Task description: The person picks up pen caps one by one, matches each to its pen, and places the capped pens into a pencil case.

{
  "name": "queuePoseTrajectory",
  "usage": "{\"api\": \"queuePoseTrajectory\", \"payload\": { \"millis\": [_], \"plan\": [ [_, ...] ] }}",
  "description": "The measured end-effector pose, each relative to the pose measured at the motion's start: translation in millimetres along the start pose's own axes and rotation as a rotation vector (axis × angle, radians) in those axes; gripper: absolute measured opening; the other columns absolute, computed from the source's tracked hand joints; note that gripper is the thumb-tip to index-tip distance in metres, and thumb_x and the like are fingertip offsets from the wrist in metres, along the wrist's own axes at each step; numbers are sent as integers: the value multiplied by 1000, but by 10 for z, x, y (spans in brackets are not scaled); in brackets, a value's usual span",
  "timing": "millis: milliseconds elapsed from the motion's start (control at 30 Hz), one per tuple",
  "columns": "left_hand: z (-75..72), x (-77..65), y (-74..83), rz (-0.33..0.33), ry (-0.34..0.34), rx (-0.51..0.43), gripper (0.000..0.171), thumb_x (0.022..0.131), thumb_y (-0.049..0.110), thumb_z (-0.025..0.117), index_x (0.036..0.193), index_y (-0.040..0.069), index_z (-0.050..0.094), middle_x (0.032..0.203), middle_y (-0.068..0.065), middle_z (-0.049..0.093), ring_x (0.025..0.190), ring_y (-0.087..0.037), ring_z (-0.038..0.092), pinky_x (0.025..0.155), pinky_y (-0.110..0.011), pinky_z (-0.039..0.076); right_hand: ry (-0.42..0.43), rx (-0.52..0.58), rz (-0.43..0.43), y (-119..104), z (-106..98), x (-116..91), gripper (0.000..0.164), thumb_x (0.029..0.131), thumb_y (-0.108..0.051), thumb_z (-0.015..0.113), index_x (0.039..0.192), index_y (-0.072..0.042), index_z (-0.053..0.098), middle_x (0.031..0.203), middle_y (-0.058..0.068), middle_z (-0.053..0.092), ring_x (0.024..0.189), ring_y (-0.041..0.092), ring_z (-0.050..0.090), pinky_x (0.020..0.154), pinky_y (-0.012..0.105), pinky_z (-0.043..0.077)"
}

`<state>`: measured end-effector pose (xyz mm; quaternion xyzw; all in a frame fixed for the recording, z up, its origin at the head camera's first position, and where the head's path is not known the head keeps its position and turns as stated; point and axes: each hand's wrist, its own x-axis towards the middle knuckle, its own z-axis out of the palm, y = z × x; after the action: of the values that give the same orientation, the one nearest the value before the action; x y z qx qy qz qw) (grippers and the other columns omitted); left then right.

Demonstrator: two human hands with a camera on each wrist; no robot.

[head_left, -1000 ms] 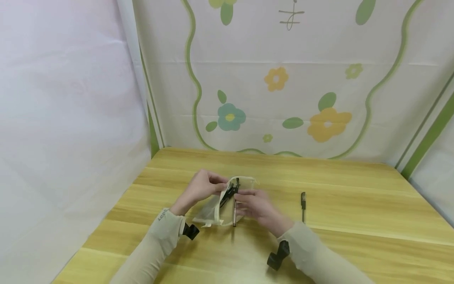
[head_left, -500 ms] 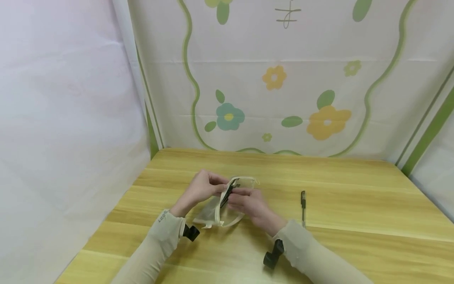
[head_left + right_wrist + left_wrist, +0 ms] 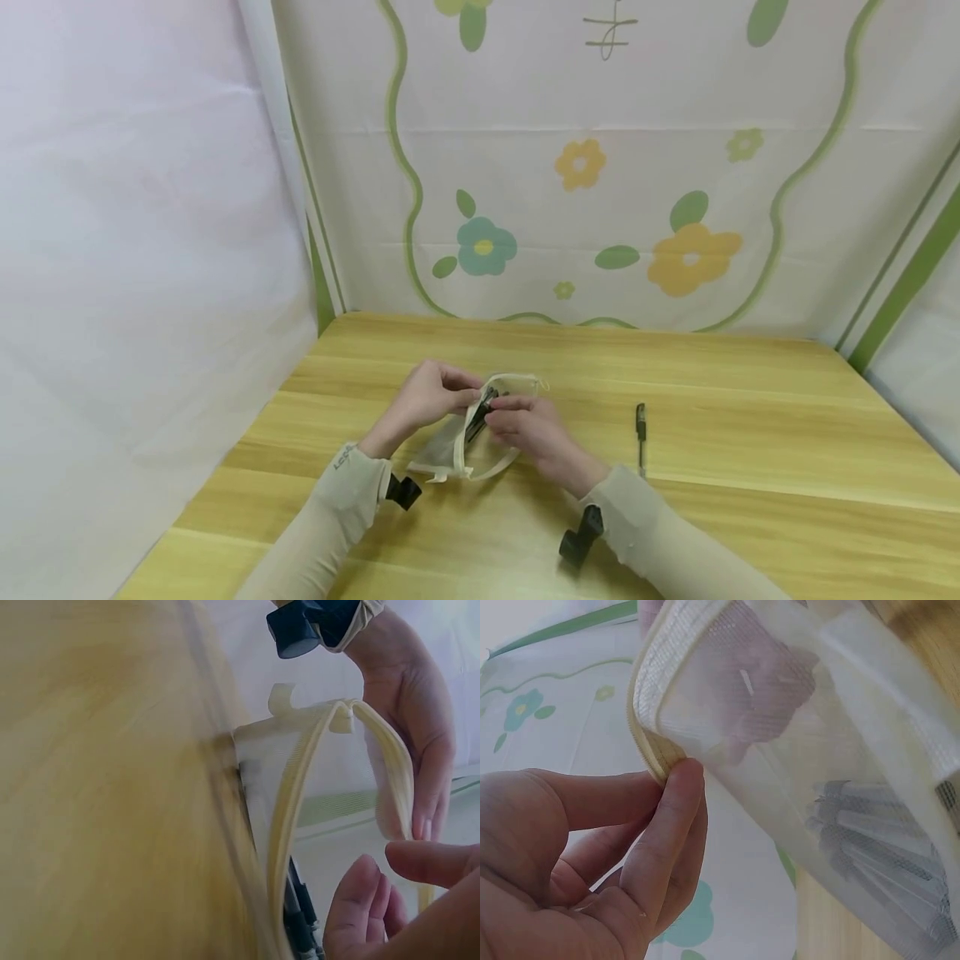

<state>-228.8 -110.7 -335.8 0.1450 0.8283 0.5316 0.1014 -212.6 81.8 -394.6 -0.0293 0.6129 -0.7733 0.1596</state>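
A whitish mesh zipper pouch (image 3: 441, 448) rests on the table with its mouth spread toward the right. My left hand (image 3: 429, 395) pinches the zipper edge (image 3: 658, 754) between thumb and fingers. Several dark pens (image 3: 477, 423) lie bunched inside; through the mesh they show as blurred pens (image 3: 877, 844) in the left wrist view. My right hand (image 3: 534, 429) is at the pouch mouth, beside the pens. In the right wrist view, thumb and fingertips (image 3: 358, 889) stand apart, with nothing visible between them.
A single black-capped pen (image 3: 641, 425) lies on the wooden table (image 3: 750, 433), right of my right hand. Behind the table hangs a flower-printed cloth (image 3: 525, 192), and a white cloth (image 3: 150, 250) borders the left side.
The pen my right hand held upright at the pouch mouth has gone in among the other pens. My right fingers have shifted left to the opening; the left hand has stayed put.
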Motion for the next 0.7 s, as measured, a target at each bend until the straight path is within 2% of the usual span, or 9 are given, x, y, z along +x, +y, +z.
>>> {"api": "queuePoseTrajectory", "payload": {
  "millis": [133, 233, 333, 467, 567, 700],
  "plan": [
    [-1, 13, -5, -4, 4, 0, 20, 93, 5, 69, 110, -4, 72, 102, -19, 71, 79, -24, 71, 80, -47, 57, -11, -67, -27, -70, -45, -69, 38, 88, -1, 70, 122, 13, 59, 108, 19, 65, 92, 32, 65, 85, 43, 56],
    [4, 24, -13, 7, -2, -1, 20, 93, 5, 69, 109, -5, 72, 101, -19, 71, 80, -24, 71, 79, -46, 58, -27, -168, -98, -135, -170, -154, 34, 87, -2, 72, 116, 11, 62, 100, 16, 66, 91, 36, 64, 83, 47, 56],
    [13, 28, -11, 13, -8, 3, 20, 93, 5, 69, 109, -5, 72, 101, -18, 71, 80, -22, 71, 77, -44, 59, -46, -290, -159, -213, -374, -259, 32, 86, -5, 74, 113, 8, 63, 97, 15, 66, 91, 36, 63, 81, 49, 56],
    [20, 25, -7, 13, -1, 0, 19, 93, 3, 68, 110, -5, 72, 101, -18, 71, 81, -22, 71, 76, -42, 59, -50, -432, -179, -319, -689, -420, 36, 86, -16, 78, 113, 3, 64, 99, 14, 66, 91, 34, 63, 80, 49, 56],
    [22, 21, -6, 16, 1, -1, 19, 92, 3, 68, 109, -5, 72, 101, -18, 71, 81, -23, 71, 76, -42, 59, -42, -516, -208, -385, -919, -545, 36, 87, -20, 78, 113, 2, 64, 98, 14, 66, 91, 38, 63, 77, 49, 57],
    [18, 8, -10, 15, 5, 3, 18, 93, 4, 69, 109, -3, 73, 101, -17, 71, 82, -23, 70, 77, -42, 59, -27, -636, -268, -459, -1185, -663, 31, 90, -20, 75, 110, 0, 65, 94, 13, 66, 86, 39, 63, 69, 43, 58]
  ]
}}
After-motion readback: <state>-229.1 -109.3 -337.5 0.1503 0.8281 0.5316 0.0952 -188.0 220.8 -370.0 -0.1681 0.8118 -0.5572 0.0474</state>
